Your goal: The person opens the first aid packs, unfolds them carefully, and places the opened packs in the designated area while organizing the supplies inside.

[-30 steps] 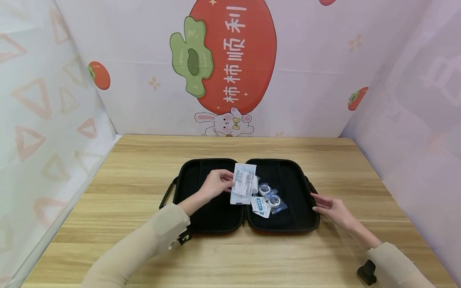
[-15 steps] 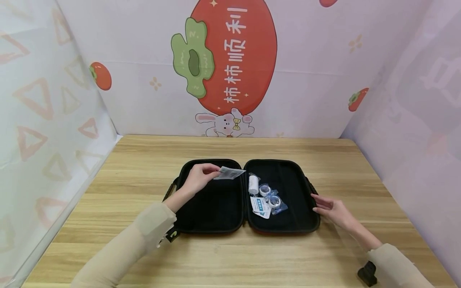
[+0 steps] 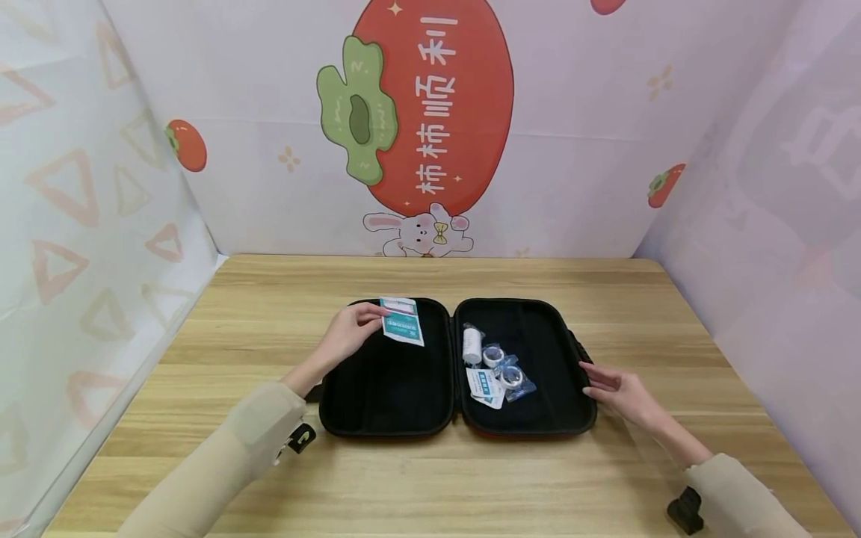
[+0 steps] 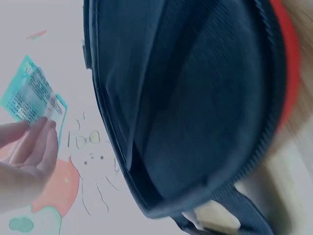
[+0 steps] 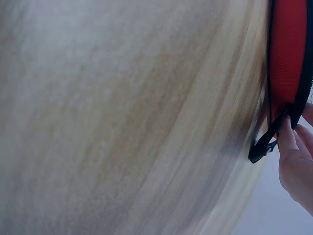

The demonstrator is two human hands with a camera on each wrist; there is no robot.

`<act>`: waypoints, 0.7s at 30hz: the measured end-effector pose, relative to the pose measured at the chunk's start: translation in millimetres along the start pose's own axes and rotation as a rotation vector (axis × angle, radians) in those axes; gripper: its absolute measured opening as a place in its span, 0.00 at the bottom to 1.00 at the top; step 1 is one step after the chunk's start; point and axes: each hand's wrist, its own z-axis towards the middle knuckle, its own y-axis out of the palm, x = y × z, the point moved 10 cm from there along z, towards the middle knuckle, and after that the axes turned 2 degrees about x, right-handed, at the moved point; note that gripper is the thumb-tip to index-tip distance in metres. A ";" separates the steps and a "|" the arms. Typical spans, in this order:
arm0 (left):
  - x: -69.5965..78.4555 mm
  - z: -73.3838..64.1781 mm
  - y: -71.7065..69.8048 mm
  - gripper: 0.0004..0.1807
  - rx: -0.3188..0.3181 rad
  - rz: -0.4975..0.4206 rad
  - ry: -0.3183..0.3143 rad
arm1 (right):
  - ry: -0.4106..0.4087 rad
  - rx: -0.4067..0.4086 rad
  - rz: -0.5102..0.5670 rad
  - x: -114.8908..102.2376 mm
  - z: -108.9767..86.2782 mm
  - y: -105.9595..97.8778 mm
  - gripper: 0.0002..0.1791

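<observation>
A black-lined zip case (image 3: 386,396) with a red outer shell lies unfolded on the table. Over the far part of its left half, my left hand (image 3: 346,329) pinches a flat white-and-teal packet (image 3: 402,321) by one edge. The left wrist view shows that packet (image 4: 32,93) between thumb and fingers. At the outer rim of the right half, my right hand (image 3: 625,392) holds the edge, fingers over the lining. In the right wrist view its fingers (image 5: 288,139) are at the zip edge, beside a black strap (image 5: 264,144).
In the right half lie a white wrapped roll (image 3: 472,346), two white tape rolls (image 3: 493,354) in clear-blue wrappers and small white-and-blue packets (image 3: 486,385). The wooden table (image 3: 430,486) meets a printed backdrop (image 3: 572,187) at the back. A black device (image 3: 686,509) sits by the right sleeve.
My left hand has moved left with the packet, from over the middle hinge to the left half. The packet has turned from its white printed face to its teal one. The right hand stays put.
</observation>
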 end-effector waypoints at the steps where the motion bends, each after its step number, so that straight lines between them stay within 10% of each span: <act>1: -1.7 -0.7 -1.4 0.10 -0.002 -0.003 -0.012 | 0.002 0.000 0.002 0.2 0.0 0.1 0.27; 21: -57.0 -5.4 -52.4 0.16 0.101 -0.077 -0.193 | 0.002 0.005 0.013 3.4 1.4 -0.2 0.27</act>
